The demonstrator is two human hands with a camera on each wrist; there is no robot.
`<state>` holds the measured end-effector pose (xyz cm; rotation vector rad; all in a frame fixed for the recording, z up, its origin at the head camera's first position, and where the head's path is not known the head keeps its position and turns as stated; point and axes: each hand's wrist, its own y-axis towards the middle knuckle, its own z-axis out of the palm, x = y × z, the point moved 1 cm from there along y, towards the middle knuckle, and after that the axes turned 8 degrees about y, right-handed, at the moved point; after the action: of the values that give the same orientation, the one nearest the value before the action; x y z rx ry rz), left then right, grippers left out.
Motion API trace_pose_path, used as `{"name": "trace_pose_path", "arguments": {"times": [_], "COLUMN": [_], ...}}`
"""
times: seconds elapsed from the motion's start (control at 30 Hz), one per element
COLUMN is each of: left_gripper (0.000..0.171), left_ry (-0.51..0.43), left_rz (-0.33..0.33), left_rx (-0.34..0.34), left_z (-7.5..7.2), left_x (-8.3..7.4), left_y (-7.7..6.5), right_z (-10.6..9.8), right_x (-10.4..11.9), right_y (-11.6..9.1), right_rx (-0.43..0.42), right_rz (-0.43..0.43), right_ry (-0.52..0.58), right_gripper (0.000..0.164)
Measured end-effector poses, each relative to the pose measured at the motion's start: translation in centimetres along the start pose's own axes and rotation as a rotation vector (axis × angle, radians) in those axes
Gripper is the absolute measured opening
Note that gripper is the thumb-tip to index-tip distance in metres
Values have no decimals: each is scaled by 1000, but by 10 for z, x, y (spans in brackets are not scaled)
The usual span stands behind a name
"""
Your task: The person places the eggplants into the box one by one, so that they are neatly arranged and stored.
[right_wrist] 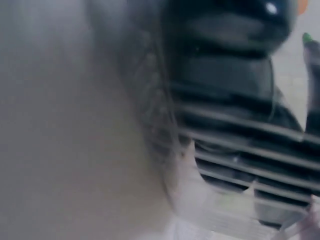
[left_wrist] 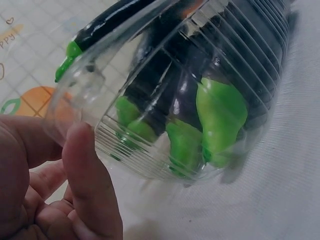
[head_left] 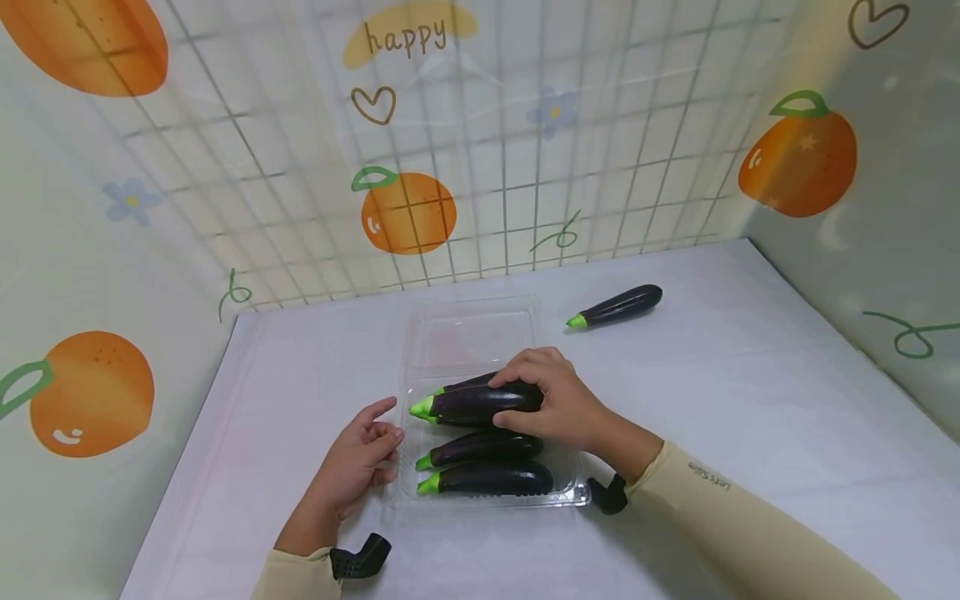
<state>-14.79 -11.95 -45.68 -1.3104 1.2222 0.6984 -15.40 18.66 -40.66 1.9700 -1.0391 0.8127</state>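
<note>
In the head view my right hand (head_left: 551, 392) grips a dark purple eggplant (head_left: 468, 406) from above, thumb on its near side and fingers over the far side. Its green stem end points left. Other eggplants (head_left: 495, 477) lie side by side in a clear plastic box (head_left: 498, 502), one partly hidden behind the gripped one. My left hand (head_left: 360, 458) is at the box's left side; its thumb touches the rim, with the index finger extended. The left wrist view shows the thumb (left_wrist: 90, 175) against the rim and green stem ends (left_wrist: 220, 117) through the plastic.
The box's clear lid (head_left: 472, 333) lies folded back behind it. A separate eggplant (head_left: 618, 307) lies on the white tabletop (head_left: 712, 367) at the back right. Printed curtains (head_left: 300, 167) border the table at the back and sides. The right wrist view is blurred.
</note>
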Motion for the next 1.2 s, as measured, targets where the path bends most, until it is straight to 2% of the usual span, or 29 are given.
{"name": "trace_pose_path", "arguments": {"times": [0.13,0.63,1.0,1.2], "left_gripper": [60,59,60,60], "left_ry": [1,3,-4,-7], "left_rz": [-1,4,1,5], "left_rx": [-3,-13,-5,0], "left_z": [0,2,1,0], "left_x": [0,-1,-1,-1], "left_y": [0,-1,-1,-1], "right_z": [2,6,2,-4], "right_x": [-1,-3,-3,-5], "right_y": [-2,-6,-7,-5], "right_rx": [-4,-9,4,6], "right_rz": [31,49,20,33], "right_ry": [-18,-85,-113,-51], "right_gripper": [34,39,70,78]}}
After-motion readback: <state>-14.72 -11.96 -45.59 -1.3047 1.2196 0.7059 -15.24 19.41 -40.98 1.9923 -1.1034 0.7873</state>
